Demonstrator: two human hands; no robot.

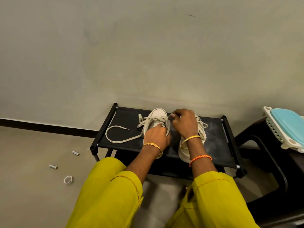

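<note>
Two hands work one white sneaker (157,115) at mid-frame on a black shoe rack (125,116). The left hand (156,136) and the right hand (184,124) each pinch its shoelace (143,123). The lace looks soft and limp, so it is likely best gripped near the stiffer tip.

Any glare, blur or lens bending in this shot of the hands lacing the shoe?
Head view: soft, even light, no glare. Head view: left hand gripping the shoe and right hand pinching its lace look slightly soft. Head view: the wide lens splays the rack's sides outward.
</note>
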